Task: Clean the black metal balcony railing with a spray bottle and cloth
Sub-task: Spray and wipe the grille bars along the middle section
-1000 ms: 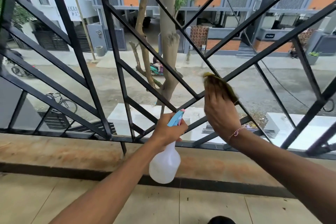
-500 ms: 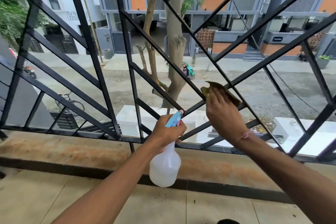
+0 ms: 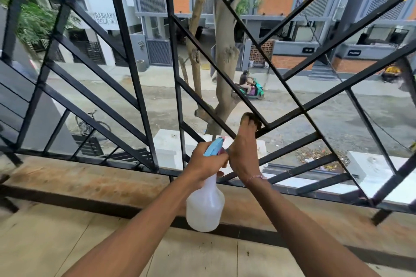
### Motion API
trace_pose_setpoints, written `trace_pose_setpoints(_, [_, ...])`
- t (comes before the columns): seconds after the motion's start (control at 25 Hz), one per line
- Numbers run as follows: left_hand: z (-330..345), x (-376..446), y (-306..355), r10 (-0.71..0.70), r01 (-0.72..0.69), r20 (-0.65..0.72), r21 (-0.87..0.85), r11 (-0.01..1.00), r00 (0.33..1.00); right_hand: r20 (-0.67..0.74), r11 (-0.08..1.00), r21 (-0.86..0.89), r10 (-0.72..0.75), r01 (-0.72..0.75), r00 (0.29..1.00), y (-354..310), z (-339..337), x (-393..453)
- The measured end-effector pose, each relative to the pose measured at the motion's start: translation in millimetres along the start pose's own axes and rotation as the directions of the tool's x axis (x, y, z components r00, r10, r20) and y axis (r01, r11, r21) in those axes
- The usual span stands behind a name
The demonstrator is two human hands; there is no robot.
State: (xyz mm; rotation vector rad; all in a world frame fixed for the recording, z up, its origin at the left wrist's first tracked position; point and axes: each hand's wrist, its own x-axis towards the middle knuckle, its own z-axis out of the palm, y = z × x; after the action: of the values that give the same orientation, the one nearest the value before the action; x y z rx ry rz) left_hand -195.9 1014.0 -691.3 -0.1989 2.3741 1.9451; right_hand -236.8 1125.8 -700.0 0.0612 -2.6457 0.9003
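The black metal railing (image 3: pixel 135 78) fills the view with crossing diagonal bars. My left hand (image 3: pixel 206 163) grips the neck of a white spray bottle (image 3: pixel 205 206) with a blue trigger head (image 3: pixel 213 146), held just in front of the lower bars. My right hand (image 3: pixel 244 150) reaches up along a diagonal bar and holds a dark olive cloth (image 3: pixel 249 116) against it near a bar junction. Only the cloth's top edge shows above my fingers; my hand hides the remainder.
A brown stained ledge (image 3: pixel 78 181) runs under the railing, with beige floor tiles (image 3: pixel 56 243) below it. Beyond the bars are a tree trunk (image 3: pixel 225 63), a street, a passing scooter (image 3: pixel 249 87) and buildings.
My right hand with the cloth has slid down and left along the diagonal bar, closer to the bottle. The view has shifted, and a scooter now shows on the street.
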Motion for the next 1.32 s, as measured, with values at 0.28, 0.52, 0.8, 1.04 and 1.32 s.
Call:
trace_pose_setpoints(0.28, [-23,2,-11,0.005,-0.005,-0.021,0.012,1.0,1.0,0.321,0.47,-0.806,-0.166,0.36,0.933,9,-7,16])
trace_pose_setpoints(0.52, [-31,1,-13,-0.005,0.005,-0.013,-0.004,1.0,1.0,0.475,-0.104,-0.88,-0.178,0.463,0.862,11,-36,1])
trace_pose_setpoints(0.8, [-29,3,-18,-0.026,0.026,-0.008,-0.028,0.999,1.0,0.375,0.42,-0.795,-0.225,0.437,0.899,36,-10,-25])
trace_pose_setpoints(1.04, [-40,1,-24,-0.033,0.031,-0.034,-0.05,0.998,0.999,0.078,0.986,-0.102,-0.124,0.131,0.989,4,-6,-31])
trace_pose_setpoints(1.32, [-55,4,-35,-0.059,0.058,-0.063,-0.025,0.998,0.996,0.293,0.119,0.912,0.479,-0.392,0.827,-16,-15,-61])
